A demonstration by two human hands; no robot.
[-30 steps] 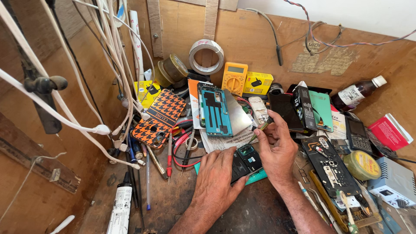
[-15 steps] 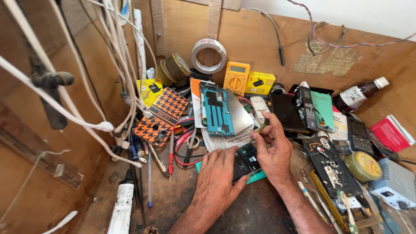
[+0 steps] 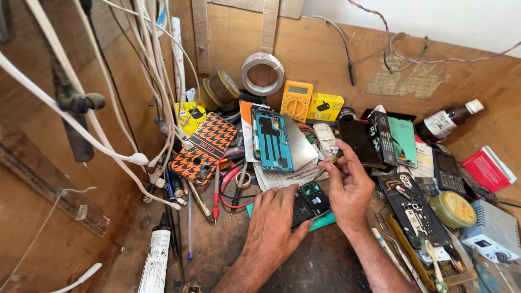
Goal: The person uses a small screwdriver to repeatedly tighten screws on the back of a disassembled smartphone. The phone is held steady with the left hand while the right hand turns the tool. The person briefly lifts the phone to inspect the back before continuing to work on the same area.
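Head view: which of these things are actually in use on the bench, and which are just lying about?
In use:
- left hand pressing on the opened phone
- green mat under the phone
- right hand pinching a thin tool

Lying about:
- yellow meter
- tape roll
- teal phone frame
- orange patterned case
- brown bottle

A single head-worn camera looks steeply down and forward from above a cluttered wooden workbench point(image 3: 206, 255), at close working range. The wearer's forearms enter from 6 o'clock. The bench's back board point(image 3: 325, 59) runs across 12 o'clock, and hanging white cables point(image 3: 81, 130) fill 9 to 11 o'clock. There is only this one view.
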